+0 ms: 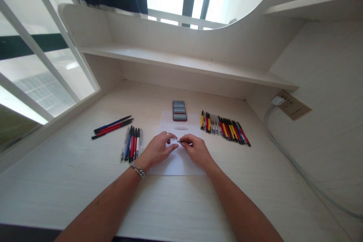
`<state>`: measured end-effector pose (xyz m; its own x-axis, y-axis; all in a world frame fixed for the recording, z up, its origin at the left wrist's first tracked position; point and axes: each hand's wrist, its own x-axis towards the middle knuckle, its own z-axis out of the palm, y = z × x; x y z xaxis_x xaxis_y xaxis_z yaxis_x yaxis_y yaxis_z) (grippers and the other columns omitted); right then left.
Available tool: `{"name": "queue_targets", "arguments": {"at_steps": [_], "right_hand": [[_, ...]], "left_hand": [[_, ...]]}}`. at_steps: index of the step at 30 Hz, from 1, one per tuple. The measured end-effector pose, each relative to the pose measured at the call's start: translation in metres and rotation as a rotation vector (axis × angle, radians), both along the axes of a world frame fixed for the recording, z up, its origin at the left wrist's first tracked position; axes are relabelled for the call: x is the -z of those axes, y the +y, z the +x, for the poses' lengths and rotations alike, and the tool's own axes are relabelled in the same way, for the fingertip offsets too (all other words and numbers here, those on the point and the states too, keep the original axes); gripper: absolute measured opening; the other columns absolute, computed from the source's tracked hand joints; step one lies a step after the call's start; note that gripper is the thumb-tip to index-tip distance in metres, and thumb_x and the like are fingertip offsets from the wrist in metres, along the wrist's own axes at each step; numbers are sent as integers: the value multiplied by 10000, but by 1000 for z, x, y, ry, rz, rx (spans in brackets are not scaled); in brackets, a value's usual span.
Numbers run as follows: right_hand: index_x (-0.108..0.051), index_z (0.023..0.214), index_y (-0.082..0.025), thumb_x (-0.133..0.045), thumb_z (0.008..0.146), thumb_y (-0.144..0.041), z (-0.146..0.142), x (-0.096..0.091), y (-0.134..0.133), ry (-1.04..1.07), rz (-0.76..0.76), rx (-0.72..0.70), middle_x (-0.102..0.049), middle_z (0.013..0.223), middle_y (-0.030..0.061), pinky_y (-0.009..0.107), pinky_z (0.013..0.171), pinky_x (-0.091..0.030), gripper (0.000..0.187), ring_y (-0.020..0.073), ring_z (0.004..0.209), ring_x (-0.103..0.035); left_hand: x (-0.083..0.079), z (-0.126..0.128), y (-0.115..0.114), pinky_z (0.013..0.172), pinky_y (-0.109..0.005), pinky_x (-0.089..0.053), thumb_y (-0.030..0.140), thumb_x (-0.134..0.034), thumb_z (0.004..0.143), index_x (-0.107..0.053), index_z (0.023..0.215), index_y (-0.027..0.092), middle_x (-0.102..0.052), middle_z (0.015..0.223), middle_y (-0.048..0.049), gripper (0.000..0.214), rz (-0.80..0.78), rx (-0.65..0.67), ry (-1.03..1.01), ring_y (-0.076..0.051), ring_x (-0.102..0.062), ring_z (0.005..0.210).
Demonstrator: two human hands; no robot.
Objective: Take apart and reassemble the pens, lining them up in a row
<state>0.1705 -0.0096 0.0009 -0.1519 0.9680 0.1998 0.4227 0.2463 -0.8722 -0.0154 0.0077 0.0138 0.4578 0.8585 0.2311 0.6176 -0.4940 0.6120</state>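
A pale table (pixel 70 181) carries a white sheet (pixel 181 164), a row of pens (pixel 224 128) to its right and a smaller bunch (pixel 132 143) to its left; above the sheet, left hand (pixel 157 150) and right hand (pixel 197 152) each have their grip pinched closed on one end of a small thin pen (pixel 179 141)

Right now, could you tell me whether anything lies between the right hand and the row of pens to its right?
Nothing visible does. The right hand, pinching a pen with the left hand over the sheet of paper, has only paper and bare desk between it and the row of pens.
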Motion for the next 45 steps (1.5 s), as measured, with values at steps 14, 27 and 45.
{"name": "queue_targets", "arguments": {"at_steps": [14,27,45], "right_hand": [[-663,902,-230,-538,795,-156,3,-2,-1,-52,26,-39,-690,906,0,292,802,-477,180,151,851,-629],[-716,919,-245,-553,829,-147,2,7,3,-565,211,125,-645,874,67,333,782,-439,211,212,867,-523],[-694,871,-222,-593,818,-201,7,0,-1,-447,152,13,-647,882,40,272,772,-415,116,164,850,-567]], "left_hand": [[0,0,0,704,-255,-422,318,-503,851,-672,878,208,-655,810,-29,204,-27,-7,-16,-154,-579,756],[2,-1,2,693,-247,-419,340,-511,843,-696,884,209,-673,828,-35,231,-44,-39,27,-160,-590,770],[-4,1,0,764,-258,-427,415,-431,884,-683,1000,200,-686,926,-61,351,-77,19,63,-184,-608,859]]}}
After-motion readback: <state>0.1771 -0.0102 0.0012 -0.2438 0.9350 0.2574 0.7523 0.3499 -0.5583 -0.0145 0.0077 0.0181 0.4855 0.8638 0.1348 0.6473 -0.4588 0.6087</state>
